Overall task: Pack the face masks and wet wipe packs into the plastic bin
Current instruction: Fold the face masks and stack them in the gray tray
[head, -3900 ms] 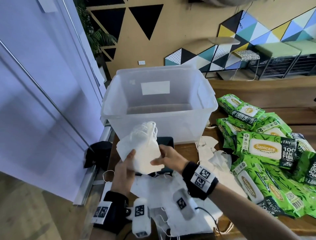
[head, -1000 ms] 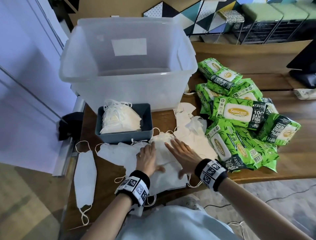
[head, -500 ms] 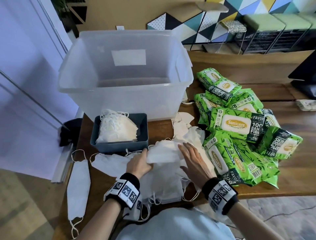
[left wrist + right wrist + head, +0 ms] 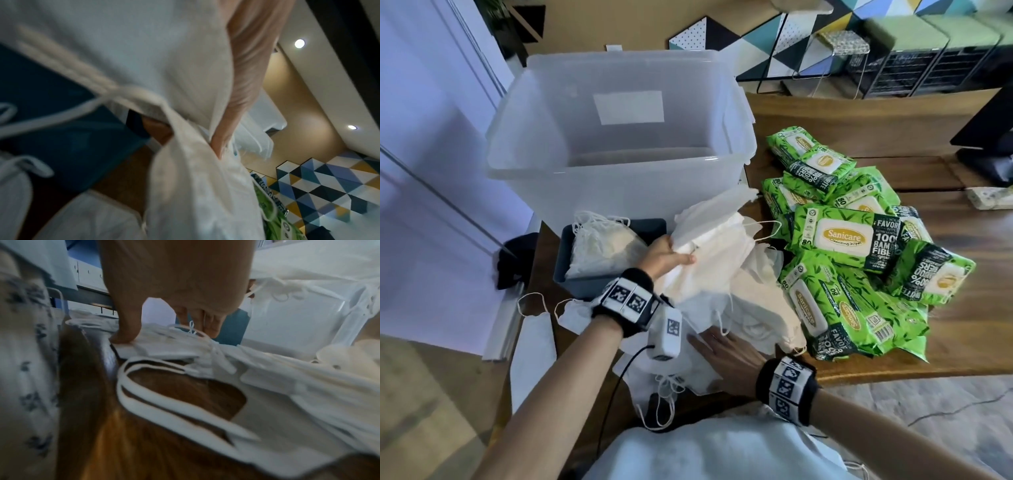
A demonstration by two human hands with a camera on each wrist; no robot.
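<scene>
A clear plastic bin (image 4: 619, 195) stands at the back of the wooden table with nothing in it. My left hand (image 4: 681, 255) grips a bunch of white face masks (image 4: 719, 240), raised off the table in front of the bin. In the left wrist view my thumb (image 4: 246, 81) presses on that bunch (image 4: 144, 48). My right hand (image 4: 702, 342) lies flat on the loose mask pile (image 4: 756, 308) near the table's front edge. Its fingers (image 4: 125, 335) press down on those masks (image 4: 164, 352). A heap of green wet wipe packs (image 4: 842, 240) lies to the right.
A small grey-blue tray (image 4: 592, 284) holding more masks sits just in front of the bin, beside my left hand. One mask (image 4: 532, 346) lies alone at the table's left edge. A black monitor base (image 4: 989, 161) stands far right. A purple wall runs along the left.
My left hand has lifted a bunch of masks up off the pile towards the bin. My right hand has slid back to the pile by the front edge.
</scene>
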